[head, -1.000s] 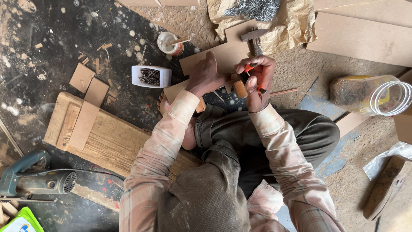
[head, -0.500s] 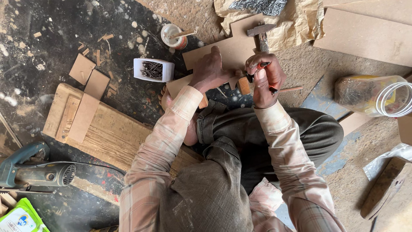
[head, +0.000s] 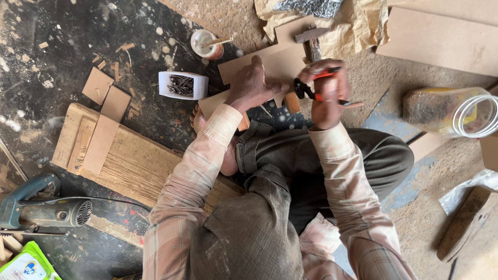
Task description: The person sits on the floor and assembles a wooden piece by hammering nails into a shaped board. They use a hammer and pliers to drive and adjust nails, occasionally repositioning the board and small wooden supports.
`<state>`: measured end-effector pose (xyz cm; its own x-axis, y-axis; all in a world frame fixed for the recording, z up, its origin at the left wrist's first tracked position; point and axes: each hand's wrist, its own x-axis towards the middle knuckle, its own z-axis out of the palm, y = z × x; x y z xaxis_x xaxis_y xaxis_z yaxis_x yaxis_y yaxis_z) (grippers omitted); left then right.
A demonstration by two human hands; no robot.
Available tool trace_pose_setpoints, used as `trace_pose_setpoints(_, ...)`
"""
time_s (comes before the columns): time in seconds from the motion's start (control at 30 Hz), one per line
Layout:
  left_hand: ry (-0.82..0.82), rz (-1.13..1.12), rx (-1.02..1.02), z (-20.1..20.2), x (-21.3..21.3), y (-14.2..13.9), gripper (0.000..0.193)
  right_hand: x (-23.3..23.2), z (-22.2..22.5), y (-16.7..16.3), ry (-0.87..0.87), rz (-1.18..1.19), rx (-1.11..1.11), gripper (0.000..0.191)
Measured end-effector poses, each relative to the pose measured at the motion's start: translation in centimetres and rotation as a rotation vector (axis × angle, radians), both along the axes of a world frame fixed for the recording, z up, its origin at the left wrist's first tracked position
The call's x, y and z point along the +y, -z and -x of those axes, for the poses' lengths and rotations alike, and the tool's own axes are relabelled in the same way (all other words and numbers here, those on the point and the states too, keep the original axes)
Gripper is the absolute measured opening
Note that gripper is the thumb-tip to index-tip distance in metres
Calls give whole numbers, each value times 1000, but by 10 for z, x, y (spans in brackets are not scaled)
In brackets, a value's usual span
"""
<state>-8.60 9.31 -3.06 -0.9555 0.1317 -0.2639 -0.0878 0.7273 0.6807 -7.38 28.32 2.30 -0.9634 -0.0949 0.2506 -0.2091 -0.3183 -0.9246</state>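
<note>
while the right hand (head: 328,98) closes its fingers (head: 332,70) around the orange handles of a pair of pliers (head: 311,89), the dark nose of the tool points left toward the left hand (head: 252,87), whose fingers lie flat and spread, pressing down on a thin brown board (head: 270,62). the pliers' nose sits at the board's near edge, just beside the left thumb; whether it grips a nail there is too small to tell. by the look of it the work is mid-way: the board is held in place on the floor and the tool is already at it, but nothing shows a finished joint, and the hammer (head: 310,37) lies unused at the board's far edge, on crumpled brown paper (head: 363,26). just left of the left hand, well within reach, stands a small white box of nails (head: 182,85), and beyond it a small round tin with a stick in it (head: 207,44). further left, small board offcuts (head: 106,93) lie near a rough wooden plank (head: 129,161), and a blue power saw (head: 36,210) rests at the floor's near left corner. to the right lies a clear plastic jar (head: 451,111) on its side.
</note>
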Motion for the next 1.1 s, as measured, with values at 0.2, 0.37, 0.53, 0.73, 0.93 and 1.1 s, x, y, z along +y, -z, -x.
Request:
trace_pose_setpoints(0.2, -11, 37, -72, 3, -1, -6, 84, -9, -9, 0, -33, -179, 23, 42)
trace_pose_setpoints(0.37, 17, 41, 35, 1, -1, -2, 82, 2, 12, 2, 3, 306, -134, 34)
trace_pose_setpoints(0.53, 13, 24, -17, 2, -2, 1, 87, 6, 15, 1, 10, 495, -269, 37)
trace_pose_setpoints(0.73, -15, 2, -44, 1, -2, -2, 83, -8, -9, -1, -61, -134, 62, 38)
trace_pose_setpoints(0.93, 13, 47, -36, 0, -3, -3, 83, -5, 8, 10, -6, 78, -39, 35)
trace_pose_setpoints(1.1, -8, -5, -25, -2, -5, 3, 86, 58, 39, 5, 158, 583, -289, 50)
